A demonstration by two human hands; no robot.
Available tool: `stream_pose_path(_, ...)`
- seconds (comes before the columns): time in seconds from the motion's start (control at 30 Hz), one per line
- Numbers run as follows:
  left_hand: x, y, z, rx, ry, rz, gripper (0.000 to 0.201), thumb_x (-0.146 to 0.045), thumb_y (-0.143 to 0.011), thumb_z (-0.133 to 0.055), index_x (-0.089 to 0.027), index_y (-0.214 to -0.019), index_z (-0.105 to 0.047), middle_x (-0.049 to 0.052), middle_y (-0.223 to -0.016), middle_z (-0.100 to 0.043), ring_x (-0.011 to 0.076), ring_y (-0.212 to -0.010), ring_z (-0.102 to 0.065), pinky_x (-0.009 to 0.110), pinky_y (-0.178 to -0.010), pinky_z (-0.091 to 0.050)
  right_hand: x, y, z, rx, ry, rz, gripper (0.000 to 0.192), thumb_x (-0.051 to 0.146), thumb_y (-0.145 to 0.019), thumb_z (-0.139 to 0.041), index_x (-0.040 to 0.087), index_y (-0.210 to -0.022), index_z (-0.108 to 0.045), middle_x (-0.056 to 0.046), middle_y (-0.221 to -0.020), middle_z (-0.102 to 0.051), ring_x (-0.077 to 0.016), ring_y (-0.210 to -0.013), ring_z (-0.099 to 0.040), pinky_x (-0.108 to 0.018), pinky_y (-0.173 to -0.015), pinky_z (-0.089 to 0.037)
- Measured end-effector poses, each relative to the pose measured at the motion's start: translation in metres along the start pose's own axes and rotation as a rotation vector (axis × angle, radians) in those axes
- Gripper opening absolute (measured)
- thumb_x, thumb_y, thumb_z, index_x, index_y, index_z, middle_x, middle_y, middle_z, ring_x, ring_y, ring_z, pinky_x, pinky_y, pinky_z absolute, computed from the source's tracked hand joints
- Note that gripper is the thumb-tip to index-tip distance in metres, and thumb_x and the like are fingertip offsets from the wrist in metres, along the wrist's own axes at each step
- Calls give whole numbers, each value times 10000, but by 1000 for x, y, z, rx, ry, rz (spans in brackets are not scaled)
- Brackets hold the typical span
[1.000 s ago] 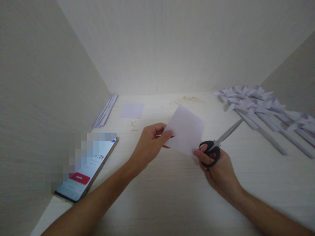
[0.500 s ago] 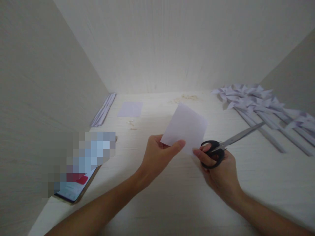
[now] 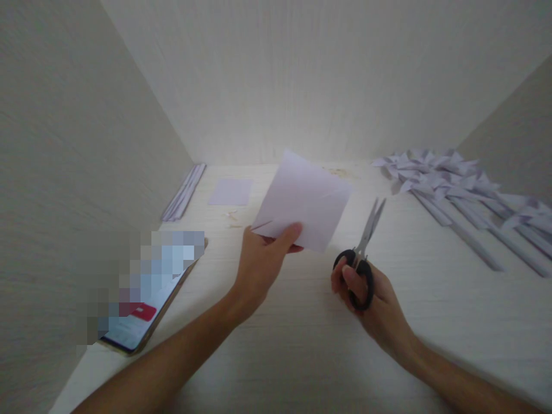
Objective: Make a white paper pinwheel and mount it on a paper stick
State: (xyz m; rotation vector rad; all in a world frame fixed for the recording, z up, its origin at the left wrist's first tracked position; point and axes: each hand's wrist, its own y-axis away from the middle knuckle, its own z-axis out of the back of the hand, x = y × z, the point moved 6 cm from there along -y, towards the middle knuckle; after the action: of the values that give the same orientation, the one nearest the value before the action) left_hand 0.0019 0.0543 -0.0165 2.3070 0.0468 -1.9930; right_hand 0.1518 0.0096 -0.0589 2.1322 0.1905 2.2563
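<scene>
Now the paper square (image 3: 304, 198) stands higher and farther from the person than it did half a second ago, lifted clear of the worktop (image 3: 302, 345) and tilted so its face catches the light. The left hand (image 3: 263, 261) pinches it at the near left corner, thumb on top and fingers beneath. A short slit shows at that left corner, and faint crease lines run across the sheet.

The right hand (image 3: 366, 293) has drawn apart from the paper. Earlier its fingertips touched the sheet's near right edge; at this moment there is a clear gap between them. That hand is closed through the black handle loops of the scissors (image 3: 362, 253), whose blades were lying out to the right and are now swung up to point far and slightly right, parted a little at the tips. They sit just right of the sheet without touching it, which suggests the tool is being lined up with an edge rather than cutting yet.

The rest has stayed put: a phone (image 3: 146, 313) near left, a bundle of paper strips (image 3: 183, 187) along the left wall, a small flat sheet (image 3: 230, 191) beside them, and finished paper pinwheels (image 3: 452, 184) heaped far right.
</scene>
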Motion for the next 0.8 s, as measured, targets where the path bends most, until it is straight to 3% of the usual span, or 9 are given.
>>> stream_pose_path(0.13,-12,-5,8,-59,56,-55,349,-305,-567,-633,-113,-858,-608,62,-805,-644,160,-689,-596,268,-575,-525,1,8,-14,206,66,-4,302,456,-774,-415,170,-683,-445,2,-605,-455,-86,-518,-395,-206,-430,-302)
stream_pose_path(0.27,-16,-5,9,-61,86,-78,379,-302,-553,-639,-128,-887,-594,56,-811,-641,168,-710,-598,278,-584,-522,0,13,-24,318,106,-27,302,470,-770,-414,172,-728,-429,16,-605,-434,-75,-494,-365,-199,-414,-272)
stream_pose_path(0.8,-16,-7,10,-58,97,-72,311,-285,-560,-629,-126,-826,-603,49,-788,-639,162,-673,-600,295,-573,-523,5,14,-26,395,248,17,347,506,-771,-375,170,-714,-442,6,-620,-427,-104,-559,-383,-224,-480,-301)
